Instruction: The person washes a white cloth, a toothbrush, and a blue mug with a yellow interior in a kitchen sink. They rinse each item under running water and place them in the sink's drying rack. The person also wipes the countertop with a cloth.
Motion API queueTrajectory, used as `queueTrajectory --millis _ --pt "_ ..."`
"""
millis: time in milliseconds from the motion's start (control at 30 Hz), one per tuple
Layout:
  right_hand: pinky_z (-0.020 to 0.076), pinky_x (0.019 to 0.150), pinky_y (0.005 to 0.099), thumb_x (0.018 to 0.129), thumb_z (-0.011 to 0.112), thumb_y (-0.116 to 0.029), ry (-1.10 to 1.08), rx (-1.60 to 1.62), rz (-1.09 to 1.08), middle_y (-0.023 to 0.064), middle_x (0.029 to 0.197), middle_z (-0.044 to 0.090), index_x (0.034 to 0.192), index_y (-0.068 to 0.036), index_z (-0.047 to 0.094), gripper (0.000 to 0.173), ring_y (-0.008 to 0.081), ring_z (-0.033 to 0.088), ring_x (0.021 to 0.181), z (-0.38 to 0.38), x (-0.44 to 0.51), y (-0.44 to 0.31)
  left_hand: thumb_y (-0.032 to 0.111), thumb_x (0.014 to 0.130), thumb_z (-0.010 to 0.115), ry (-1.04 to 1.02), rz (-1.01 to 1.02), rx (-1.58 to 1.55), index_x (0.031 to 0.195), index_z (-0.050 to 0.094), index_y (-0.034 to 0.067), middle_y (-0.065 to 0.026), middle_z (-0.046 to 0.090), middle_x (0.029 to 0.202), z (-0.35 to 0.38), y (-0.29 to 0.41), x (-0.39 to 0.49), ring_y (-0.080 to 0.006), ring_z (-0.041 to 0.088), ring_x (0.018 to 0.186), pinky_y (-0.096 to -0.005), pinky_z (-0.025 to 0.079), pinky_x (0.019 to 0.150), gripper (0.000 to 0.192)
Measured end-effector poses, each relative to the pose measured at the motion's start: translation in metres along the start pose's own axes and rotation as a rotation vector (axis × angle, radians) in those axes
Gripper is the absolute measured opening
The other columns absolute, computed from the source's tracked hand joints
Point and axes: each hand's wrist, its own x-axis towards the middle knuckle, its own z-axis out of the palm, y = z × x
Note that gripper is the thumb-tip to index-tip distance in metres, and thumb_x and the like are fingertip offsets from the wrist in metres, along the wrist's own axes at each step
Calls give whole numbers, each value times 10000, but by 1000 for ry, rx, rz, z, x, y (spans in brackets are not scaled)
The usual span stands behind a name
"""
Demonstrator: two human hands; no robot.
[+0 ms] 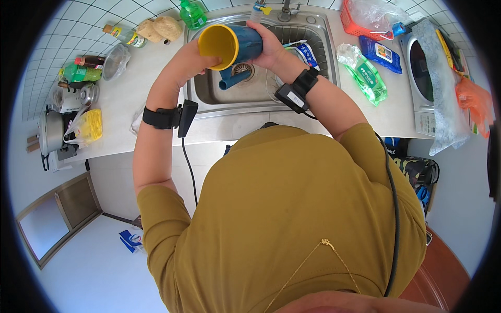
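Over the stainless steel sink [219,98], both hands hold a blue cylindrical container [250,41] with a yellow inside, tipped on its side. Its open mouth faces left and towards me. My left hand [188,58] grips the rim, the thumb reaching into the mouth. My right hand [270,47] supports the other end, which its fingers partly cover. Just below the container is a short blue tube [235,80], near the sink drain [244,71]; I cannot tell whether the two are joined. Behind my right hand, a blue-and-white packet or tube [307,54] lies in the sink.
The faucet [286,13] rises behind the sink. A green soap bottle [192,15], loofah sponges [159,29] and a glass bottle [125,36] stand or lie at back left. To the right are a red basket [354,23], wipes packs [366,76] and a white appliance [420,74].
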Motion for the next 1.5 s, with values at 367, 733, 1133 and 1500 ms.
queueTrajectory --millis 367,733,1133,1500 --pt "456 846 566 813 631 -483 5 -107 432 164 1143 575 1148 -127 552 494 345 561 1034 11 -14 -2 223 844 614 246 461 700 927 652 73 -133 647 794 -9 18 5 -282 627 751 -340 476 639 175" --pt "440 876 503 899 486 -482 -109 180 131 72 1169 591 1153 -149 570 427 275 561 1063 -1 -13 -1 441 954 437 92 -32 -501 1297 495 49 -79 558 1229 -2 12 -12 -174 556 1060 -286 475 845 524" --pt "503 824 366 922 508 -315 60 -478 -50 53 1100 642 1150 -100 598 327 218 628 954 -27 6 28 138 860 432 485 258 381 1158 562 27 -232 638 982 36 -35 4 -380 604 931 -438 481 808 343" --pt "505 794 400 768 570 -135 -357 -2156 -995 103 830 668 942 -117 666 200 262 638 889 9 -31 35 140 867 440 540 40 645 1068 577 19 -225 648 914 55 -59 26 -395 619 852 -471 498 742 272"
